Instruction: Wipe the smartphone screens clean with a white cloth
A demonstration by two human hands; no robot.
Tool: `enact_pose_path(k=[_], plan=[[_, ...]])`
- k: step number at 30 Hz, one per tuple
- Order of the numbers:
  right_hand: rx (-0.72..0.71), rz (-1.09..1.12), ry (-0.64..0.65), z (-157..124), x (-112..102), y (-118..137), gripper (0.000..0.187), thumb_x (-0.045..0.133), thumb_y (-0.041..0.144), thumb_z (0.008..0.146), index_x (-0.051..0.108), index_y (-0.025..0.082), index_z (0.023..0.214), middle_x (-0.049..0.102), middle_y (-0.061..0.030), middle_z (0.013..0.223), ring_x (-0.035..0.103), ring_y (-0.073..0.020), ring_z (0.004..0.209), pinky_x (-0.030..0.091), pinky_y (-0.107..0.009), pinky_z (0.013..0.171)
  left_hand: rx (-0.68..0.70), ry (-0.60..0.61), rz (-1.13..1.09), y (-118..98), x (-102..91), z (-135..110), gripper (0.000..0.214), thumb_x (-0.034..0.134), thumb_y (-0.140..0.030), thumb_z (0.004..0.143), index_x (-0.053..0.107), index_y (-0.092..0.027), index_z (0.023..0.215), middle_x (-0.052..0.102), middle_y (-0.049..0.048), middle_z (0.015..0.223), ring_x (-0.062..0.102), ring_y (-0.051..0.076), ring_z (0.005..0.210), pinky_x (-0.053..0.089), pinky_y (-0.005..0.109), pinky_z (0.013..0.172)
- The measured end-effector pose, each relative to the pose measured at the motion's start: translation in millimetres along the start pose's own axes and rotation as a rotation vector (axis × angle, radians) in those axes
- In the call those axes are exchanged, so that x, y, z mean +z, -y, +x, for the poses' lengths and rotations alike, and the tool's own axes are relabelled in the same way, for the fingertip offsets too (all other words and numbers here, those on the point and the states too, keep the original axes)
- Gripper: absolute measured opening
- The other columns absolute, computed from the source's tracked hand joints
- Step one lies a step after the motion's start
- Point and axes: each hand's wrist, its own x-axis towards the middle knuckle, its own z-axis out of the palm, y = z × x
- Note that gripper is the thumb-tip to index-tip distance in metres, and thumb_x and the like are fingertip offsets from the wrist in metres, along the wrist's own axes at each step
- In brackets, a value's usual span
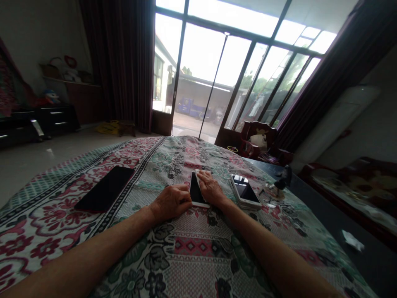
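Observation:
A white-framed phone (195, 191) lies face up on the flowered cloth (186, 248) in front of me. My left hand (170, 202) rests beside its left edge, fingers curled against the side of the phone. Over the phone's upper right part lies my right hand (211, 187), fingers flat and pressed down on a small pale cloth or wipe (198, 174) on the screen. A stack of two or three phones (245, 191) sits just right of my right hand. A dark red phone (105, 188) lies further left on the cloth.
The cloth covers a table whose dark bare edge (325, 215) shows at right, with a small dark object (283, 178) and a white scrap (350, 240) on it. A carved wooden chair (257, 140) stands beyond. Glass doors and curtains fill the back.

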Motion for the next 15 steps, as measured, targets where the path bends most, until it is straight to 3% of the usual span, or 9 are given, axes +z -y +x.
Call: enact_pose_path(k=[6,10,15], plan=[[-0.228,0.053,0.050,-44.5,-22.0,29.5,0.037,0.037,0.017,0.097,0.063,0.020,0.123,0.059,-0.0093,0.137,0.047,-0.0225,0.132,0.039,-0.043,0.113,0.030,0.005,-0.010,-1.0,-0.7,0.4,0.022,0.059,-0.018,0.088,0.067,-0.017,0.068,0.067,0.0022,0.076,0.061,0.013,0.072,0.052,0.026,0.069],[-0.252,0.090,0.061,-73.1,-28.1,42.2,0.039,0.039,0.018,0.097,0.059,0.016,0.130,0.056,-0.0124,0.141,0.045,-0.0255,0.135,0.037,-0.047,0.115,0.038,0.009,-0.020,-0.1,1.0,-0.4,0.023,0.058,-0.021,0.091,0.068,-0.018,0.071,0.068,0.0026,0.078,0.063,0.014,0.076,0.053,0.028,0.073],[-0.267,0.144,0.041,-70.3,-27.5,41.2,0.034,0.040,0.016,0.097,0.063,0.020,0.121,0.063,-0.0084,0.131,0.052,-0.0220,0.126,0.041,-0.043,0.110,0.035,0.007,-0.054,1.1,2.5,-0.2,0.020,0.059,-0.023,0.091,0.070,-0.019,0.075,0.070,0.0030,0.080,0.064,0.014,0.079,0.054,0.028,0.074]])
